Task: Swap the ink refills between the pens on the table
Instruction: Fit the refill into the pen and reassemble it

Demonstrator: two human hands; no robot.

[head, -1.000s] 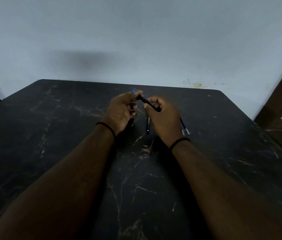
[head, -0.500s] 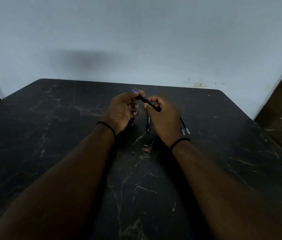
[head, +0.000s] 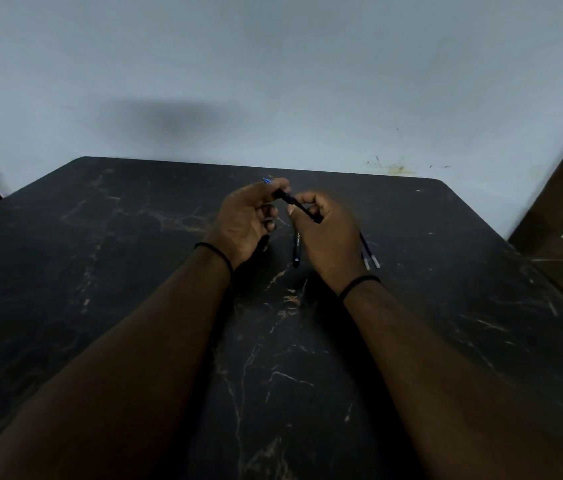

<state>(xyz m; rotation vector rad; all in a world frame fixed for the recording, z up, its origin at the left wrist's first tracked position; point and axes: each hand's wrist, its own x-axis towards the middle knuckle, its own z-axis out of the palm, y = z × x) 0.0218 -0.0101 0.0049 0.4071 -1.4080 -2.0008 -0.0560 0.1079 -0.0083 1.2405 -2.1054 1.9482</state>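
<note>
Just above the middle of the frame, both hands meet over a black marble-patterned table [head: 134,271] and share 1 dark pen [head: 299,205]. The left hand [head: 243,223] has its thumb and fingers closed on the pen's upper-left end, where a small blue tip [head: 266,180] pokes out past the fingertips. The right hand [head: 328,237] has its fingers curled shut around the pen's lower-right end, so the pen runs on a slant from upper left down to lower right between the 2 hands, raised off the tabletop. Below the gap between the hands, a second dark pen body [head: 296,251] lies on the table, running roughly up and down the frame with faint pale lettering on its side. To the right of the right hand, 2 thin refills [head: 368,252] lie side by side on the table, partly hidden behind the hand, their pale ends pointing toward the lower right. A small dark piece [head: 265,242] shows just under the left palm; what it is cannot be told. Each wrist carries a thin black band [head: 216,252]. A pale wall [head: 273,81] fills the upper half of the frame.
</note>
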